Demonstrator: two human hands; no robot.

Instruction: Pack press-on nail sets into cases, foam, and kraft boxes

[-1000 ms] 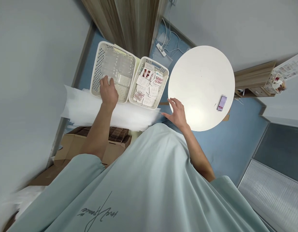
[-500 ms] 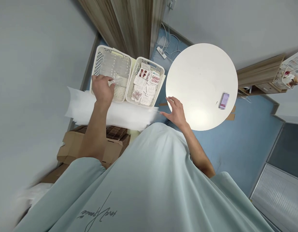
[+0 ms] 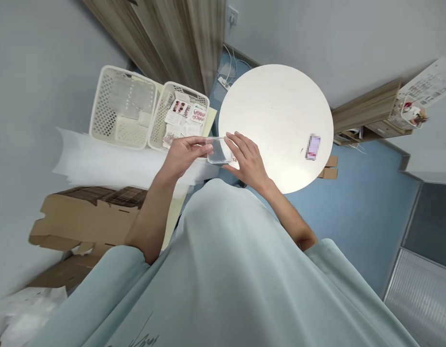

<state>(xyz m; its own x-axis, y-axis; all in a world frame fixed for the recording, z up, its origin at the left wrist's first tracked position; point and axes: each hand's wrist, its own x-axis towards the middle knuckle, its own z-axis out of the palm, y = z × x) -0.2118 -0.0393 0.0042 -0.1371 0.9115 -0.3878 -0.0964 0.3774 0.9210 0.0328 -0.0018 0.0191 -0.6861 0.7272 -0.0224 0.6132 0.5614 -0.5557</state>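
A small clear plastic box (image 3: pixel 218 151) is held level between my two hands, beside the near left rim of the round white table (image 3: pixel 277 111). My left hand (image 3: pixel 184 156) pinches its left end between thumb and fingers. Around the right end, my right hand (image 3: pixel 249 160) has its fingers over the top and its thumb below. A little pinkish pattern shows beneath the right fingers; what it belongs to I cannot make out. To the left, one white basket (image 3: pixel 94 113) contains clear plastic boxes (image 3: pixel 132 96), and a second basket (image 3: pixel 153 126) holds printed cards (image 3: pixel 179 115).
White sheets (image 3: pixel 100 161) lie in front of the baskets, with flattened brown cardboard boxes (image 3: pixel 88 221) below them. A purple blurred item (image 3: pixel 313 147) rests on the table's right side. Behind it, a power strip (image 3: pixel 223 83) with cables lies on the floor.
My left hand has moved right from the left basket, bringing the clear plastic box to my right hand, which now grips it too. The view has shifted right.
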